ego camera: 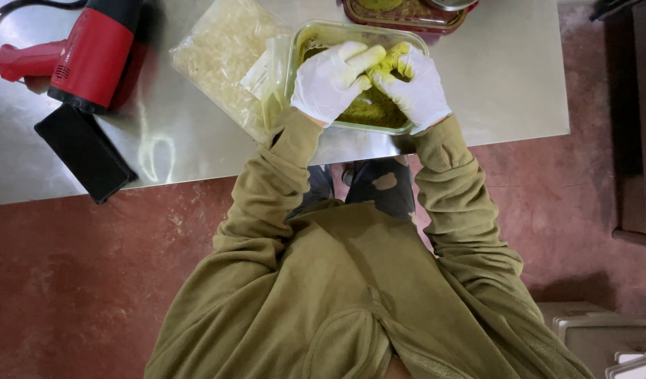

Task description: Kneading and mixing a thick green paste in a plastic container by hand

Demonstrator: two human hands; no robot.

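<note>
Left hand: my gloved left hand (331,78) is clenched on a lump of green paste (379,67).
Right hand: my right hand (416,85) grasps the same lump, fingertips stained.
Paste: over the glass dish (316,35), which holds more.
Dish: on the steel counter (498,77), beside a plastic bag (225,49).

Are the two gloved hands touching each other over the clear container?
Touching. The head view shows the left hand and right hand pressed together at the fingertips above the clear container of green paste.
</note>
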